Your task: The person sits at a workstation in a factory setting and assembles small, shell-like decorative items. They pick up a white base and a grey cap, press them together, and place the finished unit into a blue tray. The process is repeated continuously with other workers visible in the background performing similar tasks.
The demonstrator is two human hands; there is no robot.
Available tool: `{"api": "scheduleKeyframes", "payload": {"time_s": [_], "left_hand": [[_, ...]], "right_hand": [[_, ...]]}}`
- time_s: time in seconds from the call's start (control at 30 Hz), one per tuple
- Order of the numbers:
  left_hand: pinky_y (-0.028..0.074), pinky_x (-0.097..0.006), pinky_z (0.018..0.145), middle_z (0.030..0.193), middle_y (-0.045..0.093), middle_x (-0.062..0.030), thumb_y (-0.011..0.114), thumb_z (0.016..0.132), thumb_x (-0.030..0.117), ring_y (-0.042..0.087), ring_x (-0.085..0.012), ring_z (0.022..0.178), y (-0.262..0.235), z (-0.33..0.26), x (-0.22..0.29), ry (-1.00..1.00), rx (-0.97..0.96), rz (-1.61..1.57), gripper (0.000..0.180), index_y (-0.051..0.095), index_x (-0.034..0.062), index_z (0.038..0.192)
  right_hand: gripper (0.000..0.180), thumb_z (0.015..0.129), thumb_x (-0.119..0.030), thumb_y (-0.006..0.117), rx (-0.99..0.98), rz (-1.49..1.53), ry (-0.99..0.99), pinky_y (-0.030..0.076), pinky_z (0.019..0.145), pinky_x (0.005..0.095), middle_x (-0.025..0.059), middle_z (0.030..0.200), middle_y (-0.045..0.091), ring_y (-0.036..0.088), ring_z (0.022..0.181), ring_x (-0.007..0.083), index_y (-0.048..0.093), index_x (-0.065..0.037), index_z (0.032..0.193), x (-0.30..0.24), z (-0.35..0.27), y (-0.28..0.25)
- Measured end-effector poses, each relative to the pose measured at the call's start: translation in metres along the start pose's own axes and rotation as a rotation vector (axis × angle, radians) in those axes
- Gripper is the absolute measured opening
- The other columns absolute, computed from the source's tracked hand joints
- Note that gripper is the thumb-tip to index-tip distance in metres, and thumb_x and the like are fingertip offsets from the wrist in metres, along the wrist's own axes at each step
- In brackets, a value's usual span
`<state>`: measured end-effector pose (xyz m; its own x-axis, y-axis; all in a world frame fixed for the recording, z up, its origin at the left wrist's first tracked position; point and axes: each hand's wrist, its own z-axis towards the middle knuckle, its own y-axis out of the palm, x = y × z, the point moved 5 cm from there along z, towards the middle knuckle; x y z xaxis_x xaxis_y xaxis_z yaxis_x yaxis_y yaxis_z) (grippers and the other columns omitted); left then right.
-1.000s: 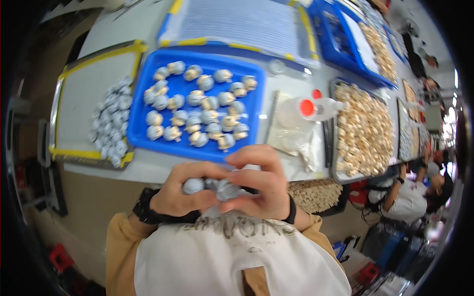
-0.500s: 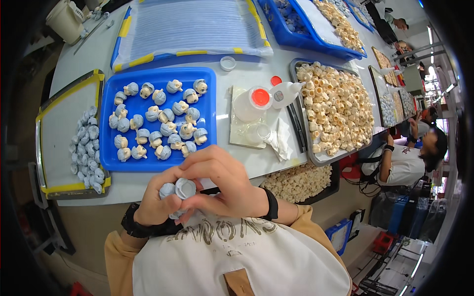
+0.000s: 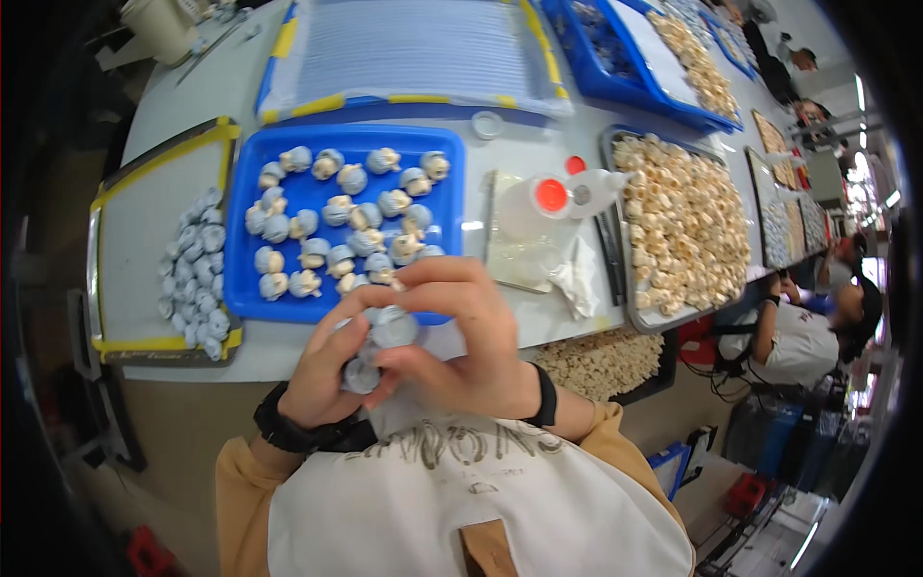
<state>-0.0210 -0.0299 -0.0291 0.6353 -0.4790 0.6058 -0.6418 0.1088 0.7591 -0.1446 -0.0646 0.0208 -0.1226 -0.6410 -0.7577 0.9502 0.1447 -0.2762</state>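
Above my lap, close to the table's front edge, both hands are together around small hollow blue-grey pieces that look like doll hair caps. My left hand (image 3: 332, 370) is closed round some of them, and one blue-grey piece (image 3: 361, 376) shows below its fingers. Between thumb and fingers, my right hand (image 3: 471, 337) pinches a cup-shaped hair piece (image 3: 392, 328), its hollow side upward. Motion blurs the pieces, and fingers hide part of them. Just beyond my hands lies a blue tray (image 3: 452, 207) with several small doll heads (image 3: 352, 179), beige-faced with blue-grey hair.
At left, a yellow-taped tray (image 3: 144, 250) holds loose hair pieces (image 3: 197, 274). To the right are a red-topped container (image 3: 524, 212), a squeeze bottle (image 3: 596, 195), crumpled tissue (image 3: 578, 281) and beige hollow pieces (image 3: 683, 226) in a metal tray. A co-worker (image 3: 803, 332) sits far right.
The view has swung, so the table and trays appear further right. My hands still hold the hair pieces; the cup-shaped one has tilted slightly, and another now shows below it.
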Motion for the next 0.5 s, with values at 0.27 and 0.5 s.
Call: {"api": "scheduleKeyframes", "payload": {"time_s": [0.27, 0.5], "left_hand": [[0.046, -0.022, 0.052, 0.098, 0.051, -0.0073, 0.034, 0.095, 0.041, 0.055, -0.0154, 0.084, 0.004, 0.002, 0.002, -0.001, -0.005, -0.112, 0.045, 0.041, 0.0047, 0.12], [0.045, -0.022, 0.05, 0.098, 0.05, -0.0077, 0.041, 0.095, 0.031, 0.054, -0.0146, 0.083, 0.002, 0.001, 0.005, -0.018, -0.014, -0.006, 0.035, 0.044, 0.0034, 0.116]], "right_hand": [[0.039, 0.058, -0.022, 0.078, -0.16, -0.112, -0.135, 0.042, 0.078, 0.0389, 0.0108, 0.108, 0.056, 0.051, 0.095, 0.0299, 0.057, -0.007, 0.087, -0.013, -0.002, 0.008], [0.04, 0.057, -0.02, 0.078, -0.16, -0.139, -0.088, 0.041, 0.079, 0.0393, 0.0109, 0.106, 0.056, 0.051, 0.095, 0.0304, 0.057, -0.006, 0.088, -0.01, -0.001, 0.012]]}}
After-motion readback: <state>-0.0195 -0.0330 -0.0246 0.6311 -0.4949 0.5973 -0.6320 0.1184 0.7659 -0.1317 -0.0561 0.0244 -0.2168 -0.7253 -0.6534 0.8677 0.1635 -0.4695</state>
